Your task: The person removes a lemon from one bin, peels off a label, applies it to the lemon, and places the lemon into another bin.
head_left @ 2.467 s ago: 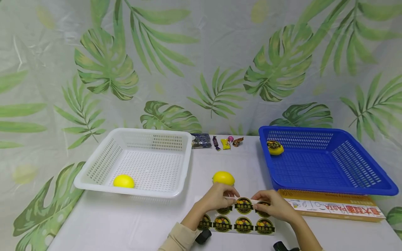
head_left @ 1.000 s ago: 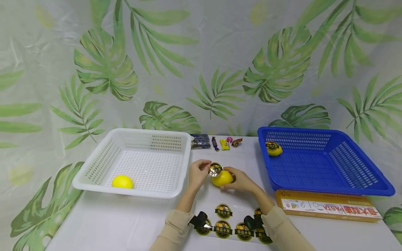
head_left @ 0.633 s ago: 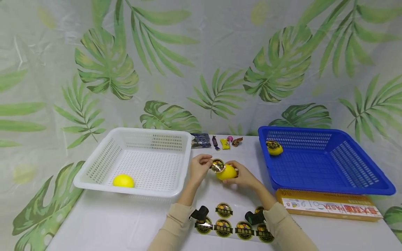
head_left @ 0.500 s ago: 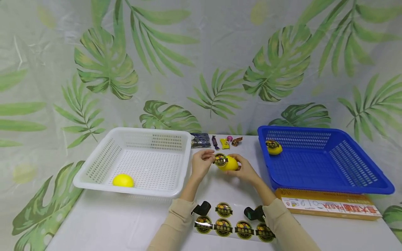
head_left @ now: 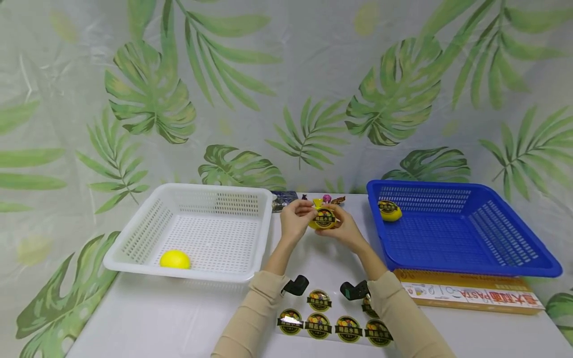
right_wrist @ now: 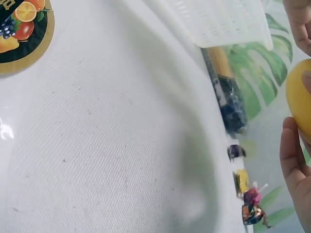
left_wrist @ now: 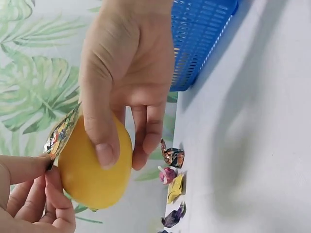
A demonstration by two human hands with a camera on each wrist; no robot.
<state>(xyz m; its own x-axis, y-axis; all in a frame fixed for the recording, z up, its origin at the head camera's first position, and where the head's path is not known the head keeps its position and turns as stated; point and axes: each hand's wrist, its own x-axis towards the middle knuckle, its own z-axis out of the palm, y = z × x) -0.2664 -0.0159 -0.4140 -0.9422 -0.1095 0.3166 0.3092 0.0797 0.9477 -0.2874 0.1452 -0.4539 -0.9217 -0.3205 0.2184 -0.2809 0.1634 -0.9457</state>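
Yellow lemon raised above desk, between white basket and blue basket. My right hand cups it; my left hand pinches round sticker at its edge. Lemon looks smooth, light, firm: hold round middle. Sticker thin, floppy, tacky: edge only.

So the table has a plain white cloth over it. Sitting on it: a white basket on the left, a blue basket on the right, and a flat pasta box just in front of the blue one. A sticker sheet lies at the near edge, and a few wrapped candies plus a dark packet line the back.
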